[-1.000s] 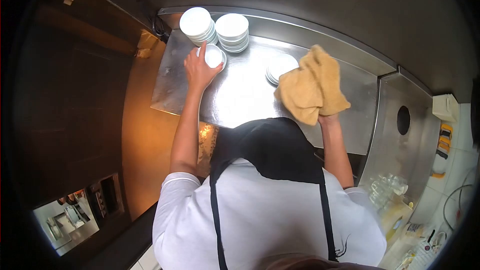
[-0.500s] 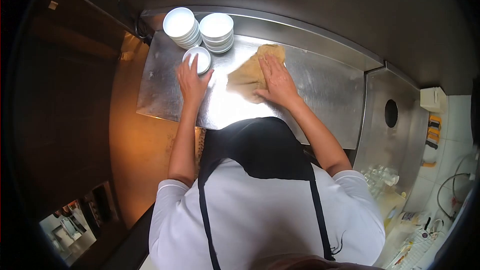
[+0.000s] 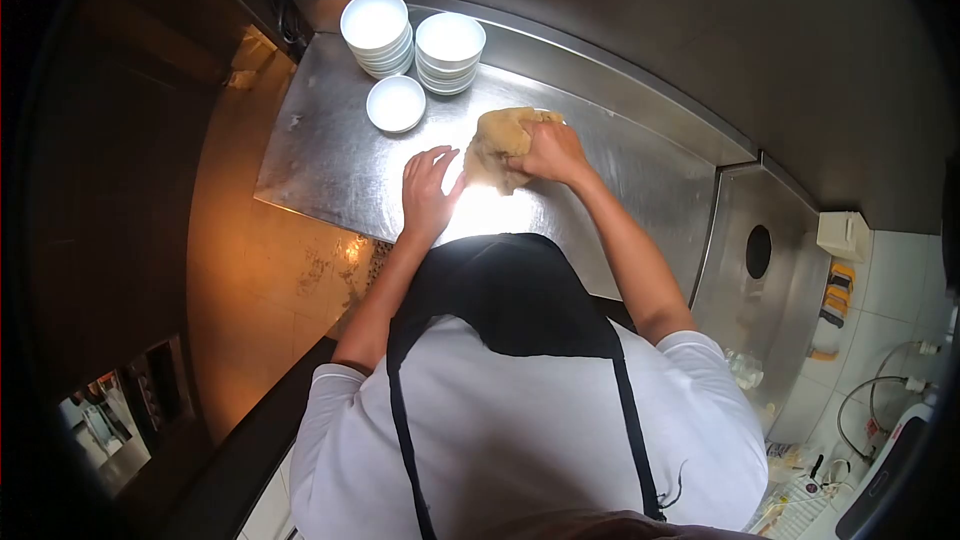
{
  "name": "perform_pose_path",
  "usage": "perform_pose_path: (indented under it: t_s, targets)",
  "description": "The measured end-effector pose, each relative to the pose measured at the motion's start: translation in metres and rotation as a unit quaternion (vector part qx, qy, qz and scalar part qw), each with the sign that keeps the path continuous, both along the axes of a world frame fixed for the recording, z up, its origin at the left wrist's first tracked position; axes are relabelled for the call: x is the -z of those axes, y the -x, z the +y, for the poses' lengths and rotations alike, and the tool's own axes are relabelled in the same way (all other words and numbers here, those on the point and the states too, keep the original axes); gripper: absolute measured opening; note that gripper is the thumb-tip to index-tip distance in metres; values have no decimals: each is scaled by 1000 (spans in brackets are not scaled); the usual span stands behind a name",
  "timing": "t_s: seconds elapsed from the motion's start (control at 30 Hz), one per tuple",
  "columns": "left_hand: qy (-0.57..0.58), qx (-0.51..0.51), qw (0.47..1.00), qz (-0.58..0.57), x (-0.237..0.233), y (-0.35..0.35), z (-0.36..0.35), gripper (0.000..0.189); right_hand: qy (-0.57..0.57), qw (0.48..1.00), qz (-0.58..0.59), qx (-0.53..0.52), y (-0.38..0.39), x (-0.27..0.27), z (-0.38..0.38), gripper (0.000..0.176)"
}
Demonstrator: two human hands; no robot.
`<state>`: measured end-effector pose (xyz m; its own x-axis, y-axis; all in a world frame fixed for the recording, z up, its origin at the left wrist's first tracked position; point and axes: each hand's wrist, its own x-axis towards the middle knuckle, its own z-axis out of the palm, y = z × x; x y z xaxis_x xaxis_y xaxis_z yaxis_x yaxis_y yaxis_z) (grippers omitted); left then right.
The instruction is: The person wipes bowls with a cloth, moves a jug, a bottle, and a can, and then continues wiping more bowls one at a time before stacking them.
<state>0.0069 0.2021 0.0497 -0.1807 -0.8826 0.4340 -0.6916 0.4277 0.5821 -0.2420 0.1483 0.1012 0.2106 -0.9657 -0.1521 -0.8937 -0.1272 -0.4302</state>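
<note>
My right hand [image 3: 552, 152] is closed on a crumpled tan cloth [image 3: 503, 133] that lies on the metal counter [image 3: 340, 160]. Left of the cloth, my left hand [image 3: 430, 190] is held over the counter with its fingers apart and nothing in them. Beyond that hand sits a small white bowl [image 3: 396, 104]. Two stacks of white bowls stand behind it, a left stack [image 3: 376, 22] and a right stack [image 3: 450, 40]; the right one is close to the small bowl.
A raised metal ledge [image 3: 600, 74] runs along the back of the counter. To the right is a metal surface with a dark round hole [image 3: 759, 252]. A white box [image 3: 843, 236] is on the wall past it, above yellow and black items [image 3: 836, 295].
My left hand has left the small bowl and moved down and right, towards the cloth. My right hand has gone from lying flat on the cloth to gripping it, and the cloth is more bunched.
</note>
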Motion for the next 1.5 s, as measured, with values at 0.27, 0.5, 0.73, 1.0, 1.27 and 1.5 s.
perform_pose_path:
  t_s: [0.27, 0.5, 0.73, 1.0, 1.27, 1.5]
  targets:
    - [-14, -6, 1000, 7, 1, -3, 2, 40, 331, 941, -68, -28, 0, -12, 21, 43]
    - [-58, 28, 998, 26, -6, 17, -5, 45, 501, 860, -79, -52, 24, -75, 40, 46]
    - [-104, 111, 987, 59, -2, 60, -30, 92, 211, 828, -476, 207, 53, -65, 24, 38]
    - [-100, 283, 926, 231, 46, 87, -59, 75, 23, 997, 23, -68, 28, -22, 21, 77]
    - [-225, 205, 942, 141, 54, 95, -46, 96, -195, 812, -512, 200, 21, -2, 1, 64]
    - [-98, 166, 981, 20, -1, 90, -60, 128, 48, 447, -851, 273, 79, -39, 13, 61]
